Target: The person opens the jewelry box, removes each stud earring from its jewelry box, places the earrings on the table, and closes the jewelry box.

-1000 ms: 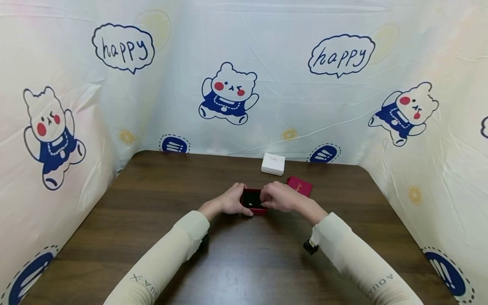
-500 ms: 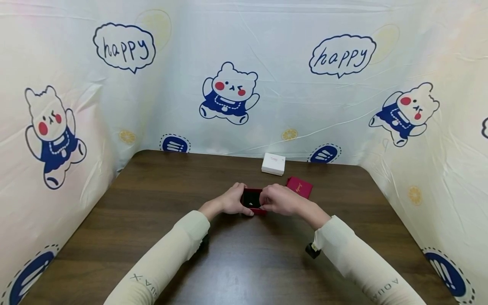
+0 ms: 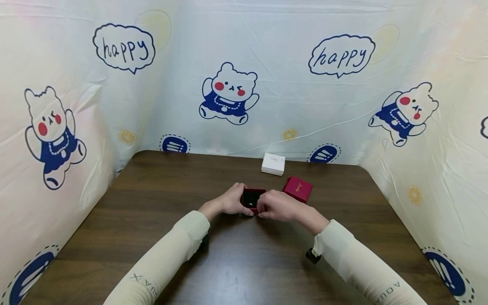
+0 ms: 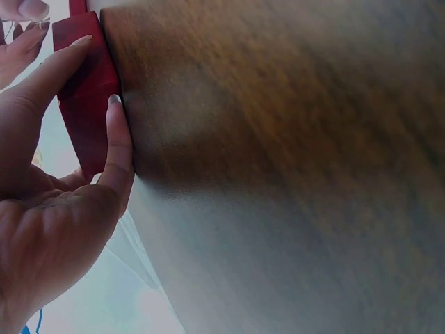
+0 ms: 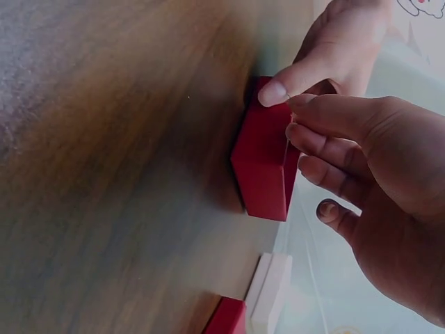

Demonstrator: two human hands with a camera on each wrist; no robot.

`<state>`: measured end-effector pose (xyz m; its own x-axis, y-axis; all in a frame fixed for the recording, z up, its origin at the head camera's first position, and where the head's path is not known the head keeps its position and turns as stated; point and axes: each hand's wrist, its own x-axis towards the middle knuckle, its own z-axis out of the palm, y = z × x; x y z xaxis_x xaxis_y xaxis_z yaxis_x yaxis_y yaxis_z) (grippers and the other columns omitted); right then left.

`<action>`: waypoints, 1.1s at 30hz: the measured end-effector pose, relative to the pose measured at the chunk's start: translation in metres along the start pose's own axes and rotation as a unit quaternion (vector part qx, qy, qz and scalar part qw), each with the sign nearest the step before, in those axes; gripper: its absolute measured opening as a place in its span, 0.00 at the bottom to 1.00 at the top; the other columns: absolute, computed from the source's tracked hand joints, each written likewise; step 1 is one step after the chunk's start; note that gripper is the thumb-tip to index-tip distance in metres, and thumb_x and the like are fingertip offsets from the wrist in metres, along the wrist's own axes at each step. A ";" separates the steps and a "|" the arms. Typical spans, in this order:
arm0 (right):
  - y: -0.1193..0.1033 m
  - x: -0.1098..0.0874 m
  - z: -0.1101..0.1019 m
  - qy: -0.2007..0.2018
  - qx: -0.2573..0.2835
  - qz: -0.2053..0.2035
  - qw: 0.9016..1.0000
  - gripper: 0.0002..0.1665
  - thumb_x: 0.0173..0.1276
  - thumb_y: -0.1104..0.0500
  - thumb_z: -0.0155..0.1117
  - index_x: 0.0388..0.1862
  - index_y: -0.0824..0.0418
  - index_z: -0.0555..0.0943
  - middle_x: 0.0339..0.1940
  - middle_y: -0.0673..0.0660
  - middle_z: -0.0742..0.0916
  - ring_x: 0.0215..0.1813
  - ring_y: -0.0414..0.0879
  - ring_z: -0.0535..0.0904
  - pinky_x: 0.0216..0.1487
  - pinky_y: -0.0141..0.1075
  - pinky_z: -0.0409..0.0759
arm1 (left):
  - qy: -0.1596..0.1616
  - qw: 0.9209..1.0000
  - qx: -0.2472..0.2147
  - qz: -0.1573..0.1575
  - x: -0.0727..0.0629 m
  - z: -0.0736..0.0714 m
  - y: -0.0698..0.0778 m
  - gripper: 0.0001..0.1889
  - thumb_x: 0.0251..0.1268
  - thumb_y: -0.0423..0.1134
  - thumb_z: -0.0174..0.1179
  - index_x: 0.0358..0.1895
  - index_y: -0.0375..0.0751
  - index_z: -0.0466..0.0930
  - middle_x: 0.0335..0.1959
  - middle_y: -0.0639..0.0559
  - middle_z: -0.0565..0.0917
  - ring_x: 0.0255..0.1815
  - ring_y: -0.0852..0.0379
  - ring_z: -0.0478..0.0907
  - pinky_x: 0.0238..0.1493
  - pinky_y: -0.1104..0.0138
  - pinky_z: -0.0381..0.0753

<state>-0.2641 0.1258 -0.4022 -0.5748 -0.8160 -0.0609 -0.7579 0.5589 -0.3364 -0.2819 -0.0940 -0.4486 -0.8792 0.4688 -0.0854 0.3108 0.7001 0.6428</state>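
A small red jewellery box (image 3: 256,211) with a black lining stands uncovered on the table. One tiny shiny piece of jewellery (image 3: 250,204) sits on the lining. My left hand (image 3: 230,201) grips the box's left side, its thumb on the near wall; the left wrist view shows fingers around the red box (image 4: 87,136). Over the box's near right edge, my right hand (image 3: 280,206) pinches something small and thin between thumb and forefinger, like a fine metal piece. Its exact shape is too small to tell. In the right wrist view those fingertips meet above the red wall (image 5: 261,142), close to the left thumb.
A red box lid (image 3: 298,189) with gold lettering lies behind my right hand, to the right of the box. Farther back stands a flat white box (image 3: 273,164). The brown wooden table (image 3: 183,178) ends at a printed cloth backdrop (image 3: 228,34).
My right hand has come out from over the lining, moving toward me and slightly left to the near edge. More of the red lid shows. My left hand stays put.
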 end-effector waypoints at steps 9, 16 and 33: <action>-0.003 0.001 0.009 -0.017 0.010 -0.010 1.000 0.04 0.68 0.58 0.73 0.41 0.56 0.88 0.37 0.47 0.87 0.40 0.44 0.82 0.51 0.38 0.82 | -0.004 1.000 0.006 0.003 0.002 -0.001 -0.001 0.41 0.53 0.46 0.79 0.64 0.32 0.66 0.58 0.40 0.71 0.54 0.49 0.72 0.61 0.55 0.75; -0.005 0.002 0.020 -0.035 0.006 -0.028 0.999 0.04 0.69 0.58 0.72 0.41 0.55 0.89 0.36 0.45 0.86 0.37 0.38 0.79 0.47 0.33 0.81 | -0.004 1.000 0.010 0.000 0.002 0.000 -0.003 0.42 0.53 0.45 0.79 0.65 0.31 0.66 0.59 0.39 0.71 0.56 0.48 0.72 0.62 0.56 0.74; -0.010 0.001 0.032 -0.054 0.020 -0.027 0.998 0.05 0.69 0.57 0.72 0.42 0.55 0.88 0.36 0.45 0.87 0.37 0.38 0.80 0.44 0.30 0.81 | 0.002 1.000 0.005 0.002 0.003 0.002 -0.003 0.39 0.54 0.44 0.79 0.64 0.31 0.67 0.58 0.40 0.71 0.55 0.48 0.72 0.61 0.55 0.74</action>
<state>-0.2470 0.1143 -0.4291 -0.4950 -0.8572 -0.1422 -0.7726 0.5091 -0.3795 -0.2849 -0.0937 -0.4526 -0.8789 0.4702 -0.0799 0.3183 0.7030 0.6359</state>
